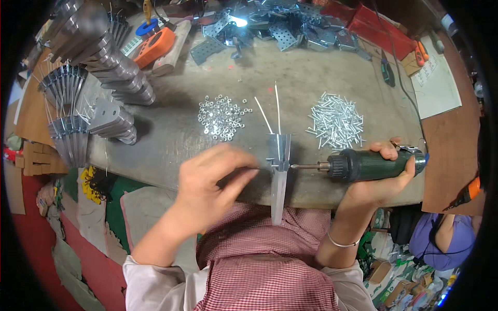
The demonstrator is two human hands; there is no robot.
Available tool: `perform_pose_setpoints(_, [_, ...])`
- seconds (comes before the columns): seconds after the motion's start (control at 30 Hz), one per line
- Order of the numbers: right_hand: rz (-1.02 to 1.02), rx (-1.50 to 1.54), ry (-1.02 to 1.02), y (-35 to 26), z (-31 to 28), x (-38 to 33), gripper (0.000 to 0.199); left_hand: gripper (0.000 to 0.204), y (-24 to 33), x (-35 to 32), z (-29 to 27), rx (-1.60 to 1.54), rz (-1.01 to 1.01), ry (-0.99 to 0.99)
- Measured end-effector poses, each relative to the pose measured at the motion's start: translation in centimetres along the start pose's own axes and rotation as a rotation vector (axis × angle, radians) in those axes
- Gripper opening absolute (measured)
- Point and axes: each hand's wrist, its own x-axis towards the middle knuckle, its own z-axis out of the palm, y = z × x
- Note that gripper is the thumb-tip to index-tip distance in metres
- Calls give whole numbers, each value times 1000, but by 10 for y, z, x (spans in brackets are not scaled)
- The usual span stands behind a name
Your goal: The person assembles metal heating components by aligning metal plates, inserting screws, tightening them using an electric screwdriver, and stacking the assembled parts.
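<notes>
Nearest of all is the person's lap, covered by a red-and-white checked cloth, from which both forearms rise toward the bench. Between the hands stands a folded metal bracket, its narrow tail hanging over the bench's near edge. On the left side of the bracket, the left hand has its fingers curled and the fingertips pressed up against the metal; whether they actually pinch it cannot be told. To the right of the bracket, the right hand is wrapped tightly around a dark green electric screwdriver, held level with its bit touching the bracket's right face. Beyond the left hand lies a scatter of small silver nuts; beyond the right hand, a pile of silver screws. Two thin white cable ties lie between those piles. Stacks of metal plates sit far to the left of the left hand, and an orange tool lies behind them.
</notes>
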Motion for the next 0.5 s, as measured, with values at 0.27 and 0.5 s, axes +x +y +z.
perform_pose_setpoints(0.27, [38,49,45,7,-5,1,30,10,0,-6,30,-502,-318,114])
perform_pose_setpoints(0.5, [71,64,62,10,-6,3,30,9,3,-9,34,-522,-305,166])
